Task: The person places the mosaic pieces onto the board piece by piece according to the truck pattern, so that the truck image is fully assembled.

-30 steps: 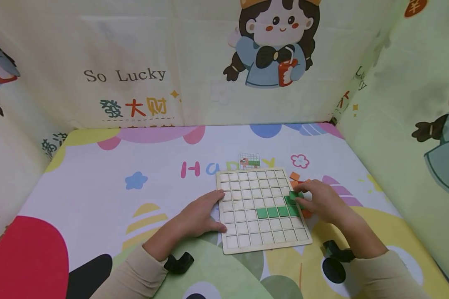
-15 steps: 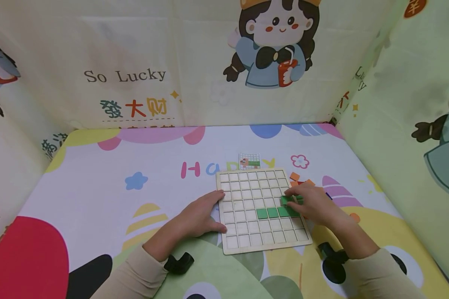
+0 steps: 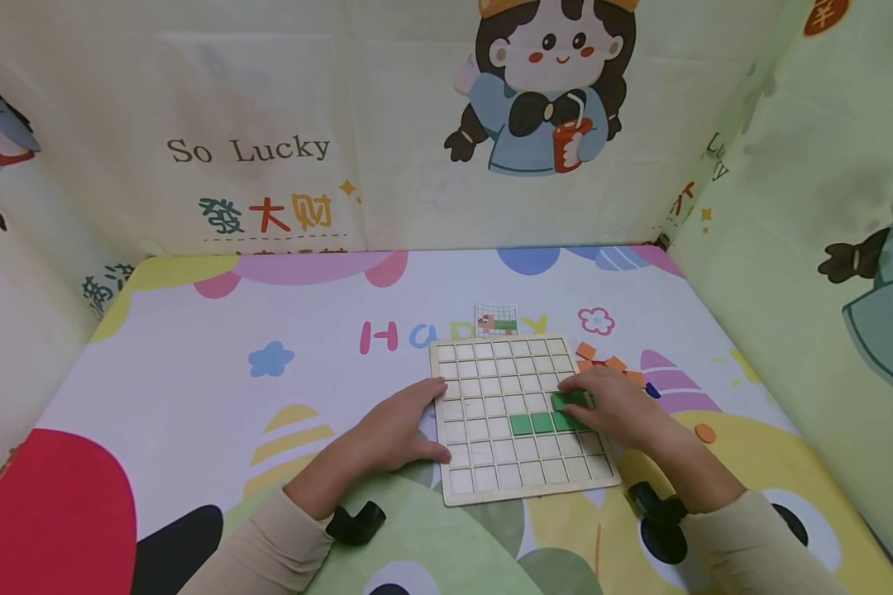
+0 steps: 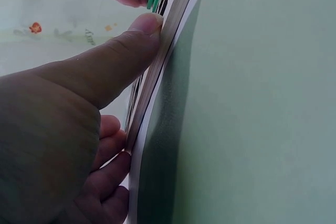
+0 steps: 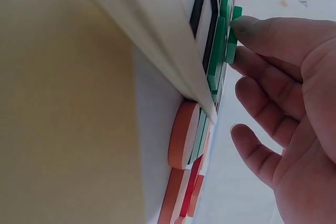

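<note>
A square wooden grid board lies on the table with several green square tiles set in its cells towards the right. My left hand rests against the board's left edge, thumb and forefinger spread apart along it. In the left wrist view, the thumb touches the board's edge. My right hand is over the board's right side and pinches a green tile between thumb and fingers, just above other green tiles. Part of the green row is hidden under this hand.
Loose orange tiles and a dark blue piece lie right of the board. An orange round piece is near the right forearm. A small picture card lies behind the board. Printed cloth walls enclose the table.
My right hand has moved left over the board with its green tile, uncovering the loose pieces at the right. My left hand and the board stay put.
</note>
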A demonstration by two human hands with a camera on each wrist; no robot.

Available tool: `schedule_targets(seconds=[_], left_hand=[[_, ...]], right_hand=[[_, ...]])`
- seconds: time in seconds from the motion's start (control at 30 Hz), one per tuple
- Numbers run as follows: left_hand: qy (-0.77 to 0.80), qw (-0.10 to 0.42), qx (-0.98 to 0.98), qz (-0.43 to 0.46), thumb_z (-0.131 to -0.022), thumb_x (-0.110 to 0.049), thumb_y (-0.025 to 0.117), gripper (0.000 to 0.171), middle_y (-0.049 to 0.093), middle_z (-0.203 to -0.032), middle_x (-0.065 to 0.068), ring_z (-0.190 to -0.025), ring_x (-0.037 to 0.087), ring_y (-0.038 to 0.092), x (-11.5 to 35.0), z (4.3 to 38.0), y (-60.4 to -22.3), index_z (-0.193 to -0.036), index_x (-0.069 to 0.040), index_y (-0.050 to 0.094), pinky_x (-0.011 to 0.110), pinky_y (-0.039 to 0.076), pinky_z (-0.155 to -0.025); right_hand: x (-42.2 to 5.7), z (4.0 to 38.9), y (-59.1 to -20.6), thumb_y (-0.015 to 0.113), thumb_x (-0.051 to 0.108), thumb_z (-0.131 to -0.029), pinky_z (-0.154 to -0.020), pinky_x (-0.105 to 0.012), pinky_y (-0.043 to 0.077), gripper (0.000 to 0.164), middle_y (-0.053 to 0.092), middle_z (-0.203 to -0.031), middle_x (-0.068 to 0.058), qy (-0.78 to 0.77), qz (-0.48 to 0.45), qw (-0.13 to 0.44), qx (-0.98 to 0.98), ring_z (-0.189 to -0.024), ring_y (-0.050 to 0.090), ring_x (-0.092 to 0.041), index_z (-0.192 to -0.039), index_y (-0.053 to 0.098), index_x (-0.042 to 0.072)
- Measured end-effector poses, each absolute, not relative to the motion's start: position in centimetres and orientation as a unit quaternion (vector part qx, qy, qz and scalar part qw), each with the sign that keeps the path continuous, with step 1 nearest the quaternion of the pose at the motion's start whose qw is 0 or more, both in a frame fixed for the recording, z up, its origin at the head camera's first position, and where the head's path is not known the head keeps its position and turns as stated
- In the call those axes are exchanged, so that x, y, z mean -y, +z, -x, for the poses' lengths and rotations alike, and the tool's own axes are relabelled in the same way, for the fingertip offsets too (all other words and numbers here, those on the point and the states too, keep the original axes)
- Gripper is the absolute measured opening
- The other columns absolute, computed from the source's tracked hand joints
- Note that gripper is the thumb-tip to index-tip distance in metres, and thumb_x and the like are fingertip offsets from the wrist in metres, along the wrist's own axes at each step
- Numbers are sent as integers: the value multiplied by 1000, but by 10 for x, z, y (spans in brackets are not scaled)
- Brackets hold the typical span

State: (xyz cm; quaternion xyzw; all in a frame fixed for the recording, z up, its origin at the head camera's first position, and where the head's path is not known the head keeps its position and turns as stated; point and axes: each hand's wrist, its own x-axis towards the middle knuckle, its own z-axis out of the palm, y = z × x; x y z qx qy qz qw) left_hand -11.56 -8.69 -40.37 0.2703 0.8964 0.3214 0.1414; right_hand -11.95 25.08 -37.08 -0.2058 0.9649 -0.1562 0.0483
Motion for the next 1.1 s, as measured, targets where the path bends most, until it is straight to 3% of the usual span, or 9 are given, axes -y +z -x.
schedule_targets(seconds=[1.1], left_hand=[[330,145,-892,-274,-78,-32,88,90,43,-152,11,-141,28,38,88,116,-402,-148,-1,41,43,34,-114]], right_hand=[[-246,126,-372,76,11,-89,-80,-43,54,22,70,-102,-6,-125,233,46,-963,-93,61,-25,-111,77,8]])
